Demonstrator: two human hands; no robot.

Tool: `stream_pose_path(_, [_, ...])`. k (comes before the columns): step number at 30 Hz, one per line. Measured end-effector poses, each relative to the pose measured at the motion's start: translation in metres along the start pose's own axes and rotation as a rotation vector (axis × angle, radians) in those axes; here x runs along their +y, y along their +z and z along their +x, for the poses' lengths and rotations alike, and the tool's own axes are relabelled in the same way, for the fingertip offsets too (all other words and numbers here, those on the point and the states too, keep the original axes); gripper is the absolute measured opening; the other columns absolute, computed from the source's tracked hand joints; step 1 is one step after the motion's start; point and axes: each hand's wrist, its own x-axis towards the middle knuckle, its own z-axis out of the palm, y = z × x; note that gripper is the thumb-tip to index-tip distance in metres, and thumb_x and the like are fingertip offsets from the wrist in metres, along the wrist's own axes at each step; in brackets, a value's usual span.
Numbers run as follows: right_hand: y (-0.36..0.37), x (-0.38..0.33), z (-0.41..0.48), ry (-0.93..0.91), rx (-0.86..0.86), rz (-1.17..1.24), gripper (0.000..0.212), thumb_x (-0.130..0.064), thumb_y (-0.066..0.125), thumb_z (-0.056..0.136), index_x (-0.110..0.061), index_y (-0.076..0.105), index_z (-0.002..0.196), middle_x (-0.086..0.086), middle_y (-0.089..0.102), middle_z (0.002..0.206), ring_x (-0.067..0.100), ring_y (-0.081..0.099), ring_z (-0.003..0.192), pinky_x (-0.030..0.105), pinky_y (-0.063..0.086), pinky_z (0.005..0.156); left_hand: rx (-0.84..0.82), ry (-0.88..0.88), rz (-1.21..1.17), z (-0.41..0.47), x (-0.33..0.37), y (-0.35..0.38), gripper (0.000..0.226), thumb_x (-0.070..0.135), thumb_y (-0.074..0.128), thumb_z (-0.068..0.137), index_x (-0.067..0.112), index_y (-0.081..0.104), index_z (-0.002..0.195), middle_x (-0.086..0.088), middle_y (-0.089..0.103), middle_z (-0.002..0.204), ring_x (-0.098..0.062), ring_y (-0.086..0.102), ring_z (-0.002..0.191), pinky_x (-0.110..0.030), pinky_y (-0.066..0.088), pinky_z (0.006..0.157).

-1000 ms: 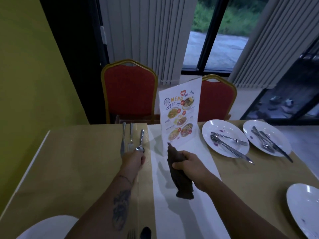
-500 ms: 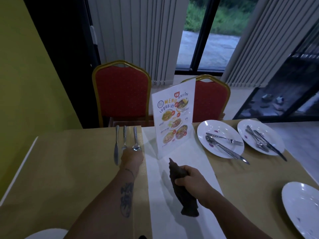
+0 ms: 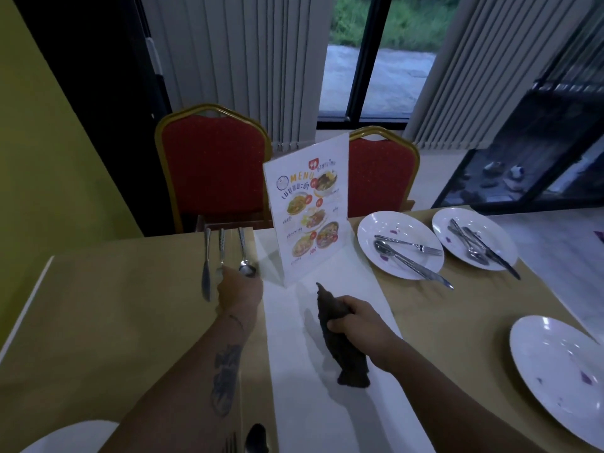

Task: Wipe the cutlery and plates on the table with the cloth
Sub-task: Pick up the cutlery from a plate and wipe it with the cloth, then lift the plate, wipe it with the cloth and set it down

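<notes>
On the bench (image 3: pixel 98 322), three cutlery pieces (image 3: pixel 222 253) lay side by side, long axes pointing away, just ahead of the left hand (image 3: pixel 240 291) touching their near ends, grip hidden, while the right hand (image 3: pixel 356 322) clenched the cloth (image 3: pixel 343 341).

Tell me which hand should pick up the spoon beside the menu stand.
Left. The left hand is already at the spoon, by its bowl, while the right hand is full, gripping the cloth over the white runner.

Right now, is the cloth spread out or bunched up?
Bunched up: the right hand grips the dark cloth as a narrow roll.
</notes>
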Motion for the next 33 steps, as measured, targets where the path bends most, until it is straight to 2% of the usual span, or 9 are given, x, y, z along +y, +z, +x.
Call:
stream_pose_path(4, [-0.023, 0.007, -0.006, 0.009, -0.024, 0.049, 0.030, -0.008, 0.056, 0.086, -0.020, 0.068, 0.111, 0.012, 0.070, 0.112, 0.031, 0.065, 0.106, 0.045, 0.050, 0.099, -0.165, -0.078, -0.160, -0.022, -0.001, 0.024, 0.042, 0.022, 0.048, 0.078, 0.004, 0.062, 0.113, -0.015, 0.071, 0.090, -0.035, 0.070, 0.077, -0.038, 0.058, 0.076])
stream_pose_path(8, [-0.066, 0.035, -0.026, 0.005, -0.023, 0.108, 0.037, -0.013, 0.051, 0.082, -0.027, 0.070, 0.110, 0.010, 0.071, 0.116, 0.031, 0.064, 0.112, 0.043, 0.047, 0.103, -0.456, -0.016, -0.211, -0.086, 0.016, 0.046, 0.012, 0.007, 0.051, 0.092, 0.006, 0.063, 0.091, -0.013, 0.067, 0.080, -0.024, 0.061, 0.064, -0.030, 0.047, 0.063])
stream_pose_path(14, [-0.169, 0.103, -0.072, 0.049, 0.149, 0.085, 0.039, -0.005, 0.045, 0.091, -0.023, 0.074, 0.110, 0.004, 0.075, 0.109, 0.016, 0.071, 0.093, 0.027, 0.054, 0.089, -0.735, 0.026, -0.142, -0.180, 0.041, 0.120, 0.022, -0.006, 0.058, 0.088, 0.003, 0.059, 0.108, -0.021, 0.065, 0.086, -0.022, 0.058, 0.056, -0.025, 0.044, 0.051])
stream_pose_path(17, [-0.230, 0.136, -0.099, 0.082, 0.291, 0.068, 0.028, -0.003, 0.046, 0.094, -0.016, 0.066, 0.109, 0.005, 0.074, 0.090, 0.007, 0.069, 0.065, 0.017, 0.052, 0.056, -0.841, 0.039, -0.045, -0.229, 0.055, 0.174, 0.030, -0.006, 0.058, 0.087, 0.005, 0.058, 0.114, -0.020, 0.063, 0.091, -0.022, 0.058, 0.056, -0.022, 0.046, 0.045])
stream_pose_path(19, [-0.264, 0.159, -0.110, 0.108, 0.434, -0.019, 0.020, -0.017, 0.050, 0.093, -0.019, 0.054, 0.113, 0.005, 0.072, 0.083, 0.016, 0.068, 0.069, 0.027, 0.054, 0.059, -0.882, 0.052, 0.002, -0.259, 0.062, 0.208, 0.028, -0.003, 0.057, 0.087, 0.009, 0.059, 0.113, -0.018, 0.063, 0.092, -0.023, 0.060, 0.059, -0.023, 0.049, 0.048])
stream_pose_path(24, [-0.308, 0.203, -0.104, 0.109, 0.591, -0.266, 0.023, -0.038, 0.045, 0.098, -0.015, 0.044, 0.098, 0.012, 0.065, 0.081, 0.030, 0.065, 0.069, 0.045, 0.057, 0.064, -0.864, 0.106, 0.070, -0.311, 0.069, 0.275, 0.027, 0.001, 0.053, 0.083, 0.024, 0.044, 0.073, -0.015, 0.053, 0.088, -0.026, 0.054, 0.071, -0.034, 0.045, 0.064])
stream_pose_path(26, [-0.311, 0.217, -0.099, 0.061, 0.551, -0.415, 0.019, -0.029, 0.050, 0.095, -0.011, 0.046, 0.098, 0.013, 0.062, 0.095, 0.031, 0.063, 0.084, 0.044, 0.054, 0.075, -0.865, 0.106, 0.104, -0.323, 0.070, 0.295, 0.019, 0.005, 0.056, 0.080, 0.021, 0.046, 0.076, -0.014, 0.053, 0.088, -0.024, 0.053, 0.073, -0.034, 0.045, 0.063])
stream_pose_path(29, [-0.301, 0.247, -0.094, 0.066, 0.302, -0.593, 0.038, -0.028, 0.055, 0.092, -0.010, 0.051, 0.125, 0.014, 0.053, 0.129, 0.031, 0.053, 0.116, 0.038, 0.043, 0.097, -0.875, 0.125, 0.144, -0.336, 0.074, 0.314, 0.009, -0.001, 0.057, 0.078, 0.007, 0.059, 0.081, -0.016, 0.059, 0.081, -0.025, 0.057, 0.070, -0.032, 0.048, 0.059])
stream_pose_path(33, [-0.297, 0.269, -0.100, 0.004, 0.226, -0.613, 0.037, -0.030, 0.053, 0.093, -0.016, 0.052, 0.127, 0.009, 0.055, 0.132, 0.028, 0.053, 0.115, 0.039, 0.045, 0.095, -0.901, 0.115, 0.156, -0.340, 0.071, 0.323, 0.024, -0.011, 0.055, 0.086, -0.005, 0.067, 0.106, -0.023, 0.066, 0.104, -0.033, 0.064, 0.089, -0.034, 0.058, 0.064])
